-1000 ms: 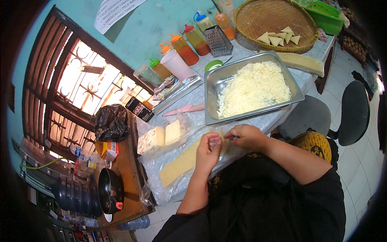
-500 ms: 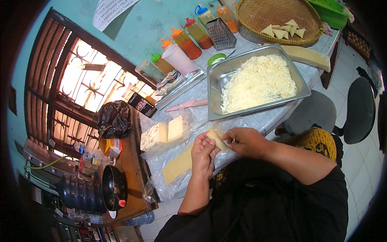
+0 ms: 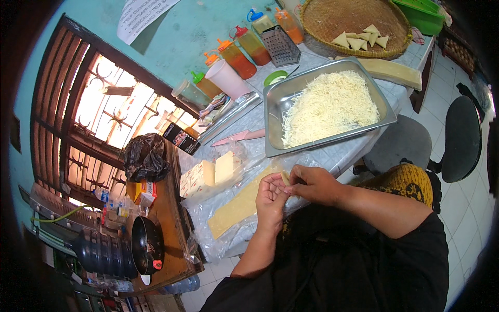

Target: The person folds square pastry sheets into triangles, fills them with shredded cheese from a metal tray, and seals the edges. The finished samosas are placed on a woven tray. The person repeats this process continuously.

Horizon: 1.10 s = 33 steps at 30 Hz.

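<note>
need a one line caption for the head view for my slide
Both hands, left hand and right hand, pinch a small pale pastry piece beside a metal tray of shredded cheese.

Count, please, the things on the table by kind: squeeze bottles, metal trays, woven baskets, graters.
Squeeze bottles: 5
Metal tray of shredded cheese: 1
Woven basket: 1
Grater: 1
Total: 8
</note>
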Each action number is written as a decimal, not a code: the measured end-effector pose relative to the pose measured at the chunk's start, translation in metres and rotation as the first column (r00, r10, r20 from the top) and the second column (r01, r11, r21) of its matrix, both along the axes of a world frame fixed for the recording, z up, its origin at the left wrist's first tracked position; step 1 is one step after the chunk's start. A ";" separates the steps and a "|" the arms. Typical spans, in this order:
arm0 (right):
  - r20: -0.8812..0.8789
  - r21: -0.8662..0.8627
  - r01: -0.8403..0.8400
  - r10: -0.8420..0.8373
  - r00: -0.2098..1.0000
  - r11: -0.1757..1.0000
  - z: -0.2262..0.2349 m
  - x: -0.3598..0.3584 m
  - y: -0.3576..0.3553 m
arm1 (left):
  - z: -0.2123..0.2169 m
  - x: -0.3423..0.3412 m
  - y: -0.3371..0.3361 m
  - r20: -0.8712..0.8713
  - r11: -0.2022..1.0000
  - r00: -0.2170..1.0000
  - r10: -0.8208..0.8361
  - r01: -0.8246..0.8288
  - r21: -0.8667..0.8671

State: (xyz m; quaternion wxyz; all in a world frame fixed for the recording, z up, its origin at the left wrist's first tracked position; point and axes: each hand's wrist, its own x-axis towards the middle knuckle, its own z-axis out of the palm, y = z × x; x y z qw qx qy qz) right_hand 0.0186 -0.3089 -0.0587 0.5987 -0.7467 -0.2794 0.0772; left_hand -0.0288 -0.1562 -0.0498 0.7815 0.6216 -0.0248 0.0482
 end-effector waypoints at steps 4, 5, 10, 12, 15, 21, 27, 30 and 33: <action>-0.061 0.032 -0.014 0.016 0.998 0.999 -0.006 0.003 0.002 | 0.002 -0.002 -0.003 -0.013 1.000 1.000 0.004 -0.004 0.029; -0.024 0.048 -0.019 0.020 0.999 0.999 -0.007 0.003 0.002 | 0.003 -0.002 -0.002 -0.023 1.000 1.000 0.005 -0.005 0.023; -0.191 0.201 -0.100 0.139 0.972 0.975 -0.016 0.007 0.003 | 0.008 -0.004 0.001 -0.108 1.000 0.994 -0.002 -0.001 -0.027; -0.359 0.274 -0.092 0.191 0.913 0.957 -0.019 0.010 0.005 | 0.011 -0.004 0.003 -0.165 0.996 0.986 -0.011 -0.003 -0.084; -0.374 0.258 -0.105 0.200 0.906 0.960 -0.022 0.012 0.009 | 0.013 -0.005 0.005 -0.229 0.992 0.973 -0.033 0.003 -0.128; 0.063 -0.011 -0.011 0.012 0.998 1.000 -0.018 -0.001 0.009 | 0.010 -0.005 0.008 -0.201 0.999 0.979 -0.022 0.031 0.041; -0.004 0.052 -0.004 0.004 1.000 0.999 -0.012 -0.002 0.008 | 0.005 -0.005 0.010 -0.184 0.994 0.982 0.039 -0.019 0.110; -0.072 0.128 -0.032 0.041 0.997 0.991 -0.010 0.002 0.006 | 0.004 -0.005 0.008 -0.189 1.000 0.982 0.022 -0.023 -0.003; -0.071 0.168 -0.052 0.065 0.995 0.984 -0.006 0.001 0.003 | 0.003 -0.006 0.005 -0.102 0.997 0.995 0.022 -0.014 0.072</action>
